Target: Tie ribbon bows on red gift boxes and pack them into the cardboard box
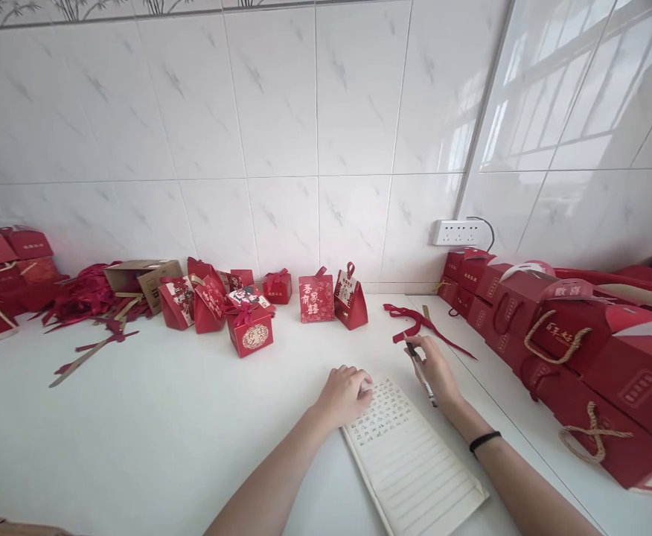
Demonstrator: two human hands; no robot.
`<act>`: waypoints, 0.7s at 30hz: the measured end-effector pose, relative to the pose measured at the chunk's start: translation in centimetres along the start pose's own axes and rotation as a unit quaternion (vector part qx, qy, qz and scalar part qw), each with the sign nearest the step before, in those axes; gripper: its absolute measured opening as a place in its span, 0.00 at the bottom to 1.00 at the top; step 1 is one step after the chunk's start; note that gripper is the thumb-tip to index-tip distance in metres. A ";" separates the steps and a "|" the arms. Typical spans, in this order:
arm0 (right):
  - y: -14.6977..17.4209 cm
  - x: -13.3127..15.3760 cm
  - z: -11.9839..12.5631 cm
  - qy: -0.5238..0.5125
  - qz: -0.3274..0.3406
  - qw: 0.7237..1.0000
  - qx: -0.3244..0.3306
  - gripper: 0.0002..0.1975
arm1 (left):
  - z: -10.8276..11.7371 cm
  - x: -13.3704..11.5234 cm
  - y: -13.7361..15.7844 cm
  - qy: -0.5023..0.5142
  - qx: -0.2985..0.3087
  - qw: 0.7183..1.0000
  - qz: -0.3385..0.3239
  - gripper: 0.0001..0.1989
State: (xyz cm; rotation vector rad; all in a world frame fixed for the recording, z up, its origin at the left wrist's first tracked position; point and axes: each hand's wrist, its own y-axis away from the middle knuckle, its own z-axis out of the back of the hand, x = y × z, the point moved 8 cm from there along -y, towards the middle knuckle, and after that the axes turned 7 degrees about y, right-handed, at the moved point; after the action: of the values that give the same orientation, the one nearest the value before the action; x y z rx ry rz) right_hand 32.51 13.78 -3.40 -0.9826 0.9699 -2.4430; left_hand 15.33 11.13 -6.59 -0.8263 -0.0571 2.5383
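An open lined notebook (pixel 415 476) lies aslant on the white table, with rows of handwriting on its upper part and bare lines below. At the notebook's top left corner, my left hand (pixel 345 396) presses down with curled fingers, gripping the edge. My right hand (pixel 438 371) is closed on a pen (pixel 422 374), just right of the page; one end of the pen points up toward the wall and the tip is away from the paper. Beyond this hand lies a loose dark red ribbon (pixel 423 325). My right wrist wears a black band (pixel 484 441).
Small red gift boxes (pixel 251 336) stand along the tiled wall, two of them (pixel 317 298) at the middle. Left are a cardboard box (pixel 158 281), a ribbon heap (pixel 88 296) and red boxes (pixel 30 244). Larger red boxes with rope handles (pixel 560 335) line the right side, below a power strip (pixel 458 232).
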 end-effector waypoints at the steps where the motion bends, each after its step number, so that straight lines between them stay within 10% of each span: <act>1: -0.1 0.1 0.1 0.002 0.010 1.000 0.007 0.12 | 0.1 0.0 0.0 0.001 -0.002 1.000 0.000 0.11; 15: -0.8 -1.7 -0.2 0.049 -0.024 0.998 0.023 0.21 | 0.0 0.0 -0.1 0.012 -0.002 1.000 -0.008 0.10; 21: -6.8 1.0 -3.2 0.055 -0.017 0.997 0.045 0.17 | -0.2 -0.1 -0.2 0.006 0.000 1.000 -0.012 0.11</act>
State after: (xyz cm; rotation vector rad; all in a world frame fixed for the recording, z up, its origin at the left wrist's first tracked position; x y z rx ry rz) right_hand 29.22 19.62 0.18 -0.8488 0.8754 -2.5682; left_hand 15.57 11.28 -6.68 -0.8358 -0.0627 2.5118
